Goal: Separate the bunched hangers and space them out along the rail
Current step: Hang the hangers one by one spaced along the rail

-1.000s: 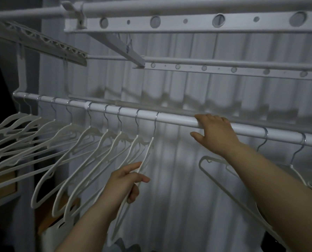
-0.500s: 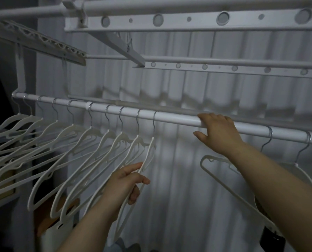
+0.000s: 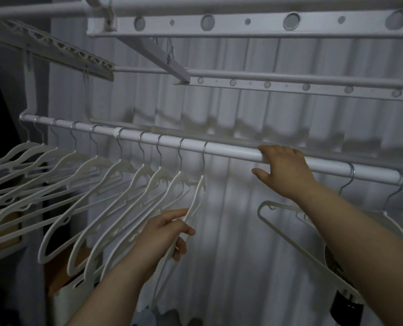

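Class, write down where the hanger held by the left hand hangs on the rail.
Head view: the hanger hangs on the rail just left of centre, rightmost of the left row, with the right hand on the rail to its right.

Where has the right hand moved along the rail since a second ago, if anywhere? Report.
No. The right hand still holds the rail, equally far from the hanger hook to its left.

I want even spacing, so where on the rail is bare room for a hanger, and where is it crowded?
Bare rail lies between the held hanger and the right hand, and again between that hand and the next hanger. Left of the held hanger, which the left hand grips, the other hangers crowd.
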